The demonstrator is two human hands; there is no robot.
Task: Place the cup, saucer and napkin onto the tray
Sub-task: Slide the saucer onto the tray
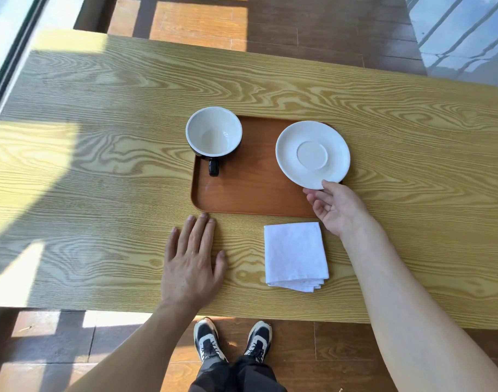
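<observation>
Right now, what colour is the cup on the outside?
Black outside, white inside; the cup and its black handle show best in the head view.

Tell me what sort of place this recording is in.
Probably a café or a dining spot by a window, though a home is possible: a wood-grain table over a wooden plank floor, strong sunlight from glazing at the left, and a serving tray with cup and saucer.
</observation>
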